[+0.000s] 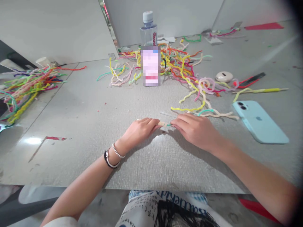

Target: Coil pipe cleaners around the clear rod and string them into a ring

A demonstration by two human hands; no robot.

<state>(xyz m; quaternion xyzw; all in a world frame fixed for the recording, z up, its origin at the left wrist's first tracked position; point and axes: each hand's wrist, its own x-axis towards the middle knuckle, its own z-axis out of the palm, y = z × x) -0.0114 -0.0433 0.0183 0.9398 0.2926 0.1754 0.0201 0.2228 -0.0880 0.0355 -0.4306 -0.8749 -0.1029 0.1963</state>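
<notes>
My left hand (145, 126) is closed in a pinch on a small cream yarn piece (162, 124), which shows between my two hands just above the table. A short teal strand (168, 125) comes out of its right end, and the fingers of my right hand (193, 127) are pinched on it. One thin, pale stick (167, 113) juts out leftward by my right fingers; whether they hold it I cannot tell. Just beyond my right hand lie a cream strand (221, 114) and a yellow strand (187, 109) of fuzzy yarn.
A phone with a blurred screen (151, 64) stands upright before a bottle (148, 30) and a tangle of coloured yarn (176, 60). To the right lie a light-blue phone (261, 123), a crochet hook (267, 90) and a white oval case (223, 76). More yarn (26, 90) is piled at left.
</notes>
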